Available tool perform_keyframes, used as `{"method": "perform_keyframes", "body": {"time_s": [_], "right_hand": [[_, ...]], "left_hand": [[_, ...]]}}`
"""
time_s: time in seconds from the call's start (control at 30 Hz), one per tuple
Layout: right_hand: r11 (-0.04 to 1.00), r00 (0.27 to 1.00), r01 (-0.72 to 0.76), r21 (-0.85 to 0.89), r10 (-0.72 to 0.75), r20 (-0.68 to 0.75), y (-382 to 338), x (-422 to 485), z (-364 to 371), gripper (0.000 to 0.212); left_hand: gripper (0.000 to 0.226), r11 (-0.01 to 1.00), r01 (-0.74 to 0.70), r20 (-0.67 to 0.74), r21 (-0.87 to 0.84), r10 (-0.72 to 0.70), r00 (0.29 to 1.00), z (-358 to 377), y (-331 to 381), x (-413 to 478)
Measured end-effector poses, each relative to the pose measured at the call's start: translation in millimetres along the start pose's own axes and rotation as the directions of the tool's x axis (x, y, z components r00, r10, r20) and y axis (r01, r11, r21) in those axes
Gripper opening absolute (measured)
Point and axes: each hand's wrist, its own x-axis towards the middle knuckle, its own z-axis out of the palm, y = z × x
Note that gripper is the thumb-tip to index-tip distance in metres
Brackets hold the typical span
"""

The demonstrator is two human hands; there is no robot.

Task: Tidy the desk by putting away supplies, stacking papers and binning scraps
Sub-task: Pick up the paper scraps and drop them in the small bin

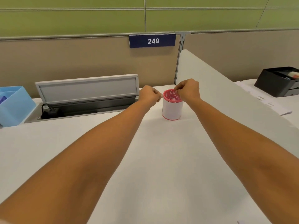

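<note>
We judge this the binning step: the bin (172,109) stands far back on the table (161,159), our right hand (188,90) over its mouth with fingers pinched together and our left hand (149,96) curled just beside the rim. Whether either holds a scrap we cannot tell. Next we should release squarely over the opening; the only writing is "249" on the blue sign (152,40).
</note>
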Motion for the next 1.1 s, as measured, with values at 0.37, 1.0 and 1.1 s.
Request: {"method": "perform_keyframes", "body": {"time_s": [0.37, 1.0, 1.1], "right_hand": [[0.978, 0.985, 0.063, 0.200, -0.029, -0.168, 14, 0, -8, 0.015], [0.965, 0.988, 0.026, 0.262, 0.014, -0.153, 16, -31, -7, 0.014], [0.955, 0.994, 0.009, 0.298, 0.022, -0.104, 10, -59, -1, 0.013]], "left_hand": [[0.015, 0.964, -0.087, -0.022, 0.253, 0.096, 0.995, 33, 38, 30], [0.006, 0.982, -0.142, -0.170, 0.125, 0.162, 0.972, 25, 30, 15], [0.005, 0.982, -0.157, -0.209, 0.109, 0.177, 0.962, 17, 10, -13]]}}
